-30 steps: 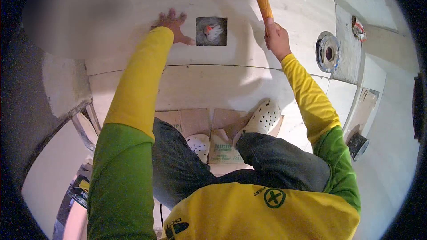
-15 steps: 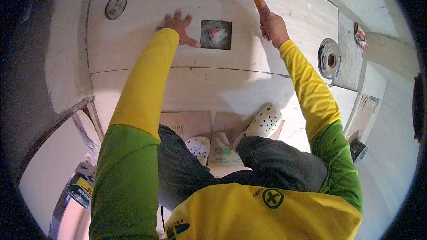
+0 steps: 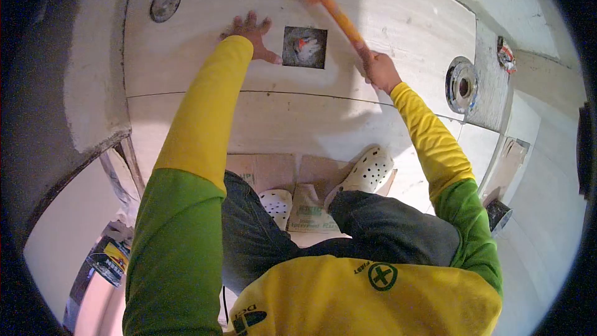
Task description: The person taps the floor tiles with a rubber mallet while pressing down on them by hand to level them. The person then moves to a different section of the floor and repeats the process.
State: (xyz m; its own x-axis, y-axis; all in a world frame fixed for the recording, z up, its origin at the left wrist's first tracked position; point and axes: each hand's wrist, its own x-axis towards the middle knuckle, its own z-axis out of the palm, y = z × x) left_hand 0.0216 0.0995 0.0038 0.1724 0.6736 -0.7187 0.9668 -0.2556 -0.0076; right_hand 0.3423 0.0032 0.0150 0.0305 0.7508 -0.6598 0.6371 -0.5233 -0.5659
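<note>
The large tile (image 3: 416, 43) spreads across the far floor. Its far edge curves past the top of the view, its left edge meets a rough grey surface (image 3: 93, 74), and its right edge borders a rough grey strip (image 3: 489, 99). A dark seam marks the near edge, with a second tile (image 3: 280, 118) on this side of it. Plain tile stretches from the left hand (image 3: 256, 38) to the left edge, and from the right hand (image 3: 384, 72) to the right edge.

The square hole (image 3: 316, 61), near the tile's middle, has a rough grey inside holding a small orange bit (image 3: 302, 43) and whitish stuff (image 3: 309, 54). A round drain (image 3: 462, 85) with a dark centre sits at the near right corner, and a grey disc (image 3: 165, 4) at the far left corner. A black cup-like piece (image 3: 498, 216) is off to the right, its contents hidden.

The hammer (image 3: 343, 20) has a yellow-orange handle and a blurred orange head; it slants over the tile, head towards the far edge, just beyond the hole. Whether the head touches the tile cannot be told. The right hand grips the handle's near end; the left lies palm down, fingers spread, thumb beside the hole's left edge.
</note>
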